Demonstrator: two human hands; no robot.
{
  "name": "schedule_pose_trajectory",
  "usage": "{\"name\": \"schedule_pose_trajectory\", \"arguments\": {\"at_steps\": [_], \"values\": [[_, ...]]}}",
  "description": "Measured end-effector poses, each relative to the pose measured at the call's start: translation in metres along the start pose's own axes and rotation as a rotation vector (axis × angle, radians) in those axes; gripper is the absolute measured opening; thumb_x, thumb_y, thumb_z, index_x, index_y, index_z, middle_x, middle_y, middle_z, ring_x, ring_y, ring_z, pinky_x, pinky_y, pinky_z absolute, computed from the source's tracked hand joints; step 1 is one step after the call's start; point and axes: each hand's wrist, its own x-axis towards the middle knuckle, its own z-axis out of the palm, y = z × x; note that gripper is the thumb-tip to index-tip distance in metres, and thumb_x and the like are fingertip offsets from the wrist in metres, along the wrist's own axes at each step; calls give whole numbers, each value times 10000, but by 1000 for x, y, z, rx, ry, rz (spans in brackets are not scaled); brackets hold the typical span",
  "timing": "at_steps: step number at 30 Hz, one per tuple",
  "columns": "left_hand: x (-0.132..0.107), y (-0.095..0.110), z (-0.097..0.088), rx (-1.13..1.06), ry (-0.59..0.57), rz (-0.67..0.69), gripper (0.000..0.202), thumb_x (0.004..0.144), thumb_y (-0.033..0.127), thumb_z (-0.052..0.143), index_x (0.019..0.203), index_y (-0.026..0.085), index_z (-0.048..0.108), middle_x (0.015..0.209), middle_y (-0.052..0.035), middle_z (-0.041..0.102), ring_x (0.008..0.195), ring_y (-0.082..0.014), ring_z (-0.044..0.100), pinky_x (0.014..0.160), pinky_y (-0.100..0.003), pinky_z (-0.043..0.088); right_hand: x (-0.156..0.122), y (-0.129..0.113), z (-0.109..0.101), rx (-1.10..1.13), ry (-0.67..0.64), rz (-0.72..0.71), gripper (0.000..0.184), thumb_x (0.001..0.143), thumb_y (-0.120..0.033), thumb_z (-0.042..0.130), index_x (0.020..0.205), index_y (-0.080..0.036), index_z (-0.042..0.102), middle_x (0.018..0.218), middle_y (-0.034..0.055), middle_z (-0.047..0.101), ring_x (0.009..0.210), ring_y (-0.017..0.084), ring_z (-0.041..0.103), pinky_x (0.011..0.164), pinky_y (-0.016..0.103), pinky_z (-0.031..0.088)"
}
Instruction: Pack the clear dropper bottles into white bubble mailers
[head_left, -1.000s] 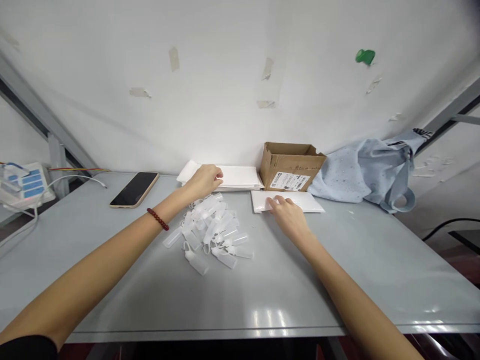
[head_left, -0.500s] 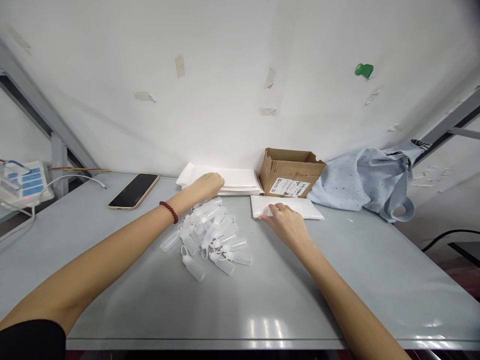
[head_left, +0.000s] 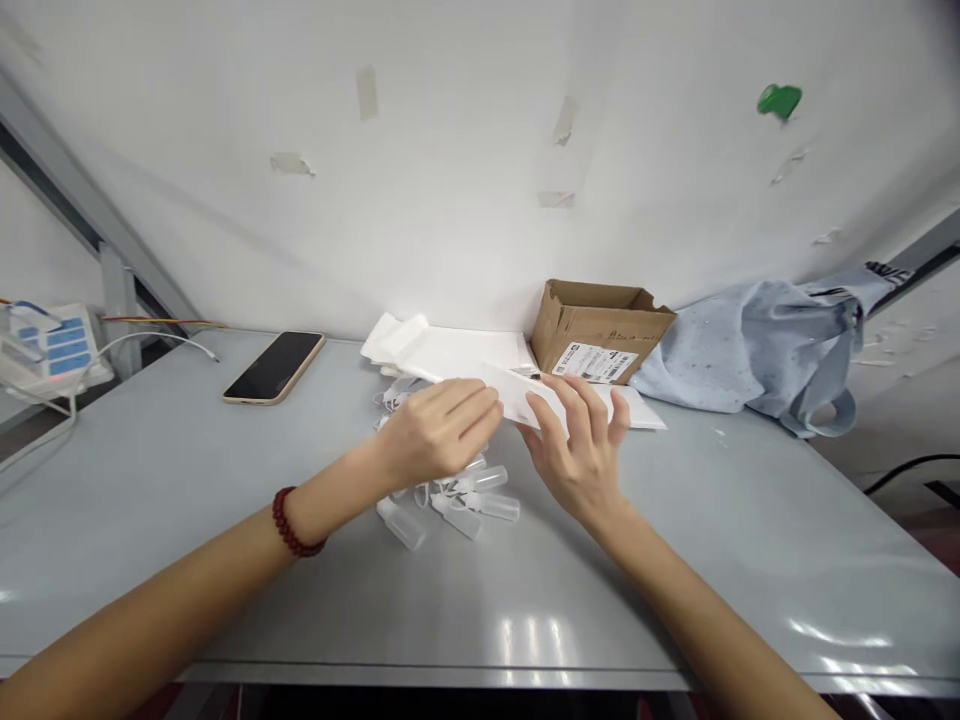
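Note:
Both my hands hold one white bag [head_left: 517, 392] lifted above the grey table [head_left: 225, 560]. My left hand [head_left: 439, 432], with a red bead bracelet on its wrist, grips the bag's left part with fingers closed. My right hand [head_left: 577, 450] pinches the bag's right part, fingers partly spread. Under my hands lies a heap of several small clear plastic bottles [head_left: 457, 495]. A stack of white bags [head_left: 450, 350] lies behind, against the wall. Another flat white bag [head_left: 637, 410] lies by the box.
An open cardboard box [head_left: 600, 335] stands against the wall, with a light blue cloth bag [head_left: 765, 350] to its right. A phone [head_left: 274, 367] lies face up at the left. A device with blue buttons [head_left: 49, 350] and cables sits at the far left edge.
My left hand has left the far stack and come nearer. Both hands have lifted a white bag off the table and now hold it above the bottles.

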Motion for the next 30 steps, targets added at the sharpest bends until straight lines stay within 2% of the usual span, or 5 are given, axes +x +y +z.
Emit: {"name": "schedule_pose_trajectory", "arguments": {"at_steps": [7,15,19,25,30], "values": [[-33,-4,-6,-65,41,-99,17,829,138,631,838,153,628,876,-70,701,884,-214,624,739,-356,542,-3,9,7,71,-135,-6,189,799,1,466,794,-183,507,924,102,702,871,197,615,830,347,437],[-49,-17,-13,-726,38,-1211,526,802,243,662,1287,147,481,1228,-156,612,1032,-237,635,857,-418,557,-7,17,16,137,-148,39,181,803,-23,416,808,-198,462,1000,159,649,973,238,565,781,358,451],[-45,-18,-21,-1038,143,-1525,680,755,137,672,1372,123,388,1352,-214,519,1115,-267,612,874,-394,561,-9,13,16,183,-141,88,191,789,-17,411,841,-188,478,1033,168,625,1011,256,557,800,392,462],[-43,-20,-26,-1486,-40,-1603,334,775,197,661,1091,92,642,1061,-146,706,911,-246,693,774,-357,583,-9,4,15,286,-124,98,238,778,-63,466,993,-162,493,1199,204,555,1169,317,512,883,470,462],[-40,-5,-24,-1607,-147,-1481,264,680,211,765,927,141,701,931,-64,738,872,-211,688,766,-318,562,-4,-4,2,336,-294,7,672,741,-167,516,1373,-106,296,1417,255,390,1336,371,356,998,547,357]]}}
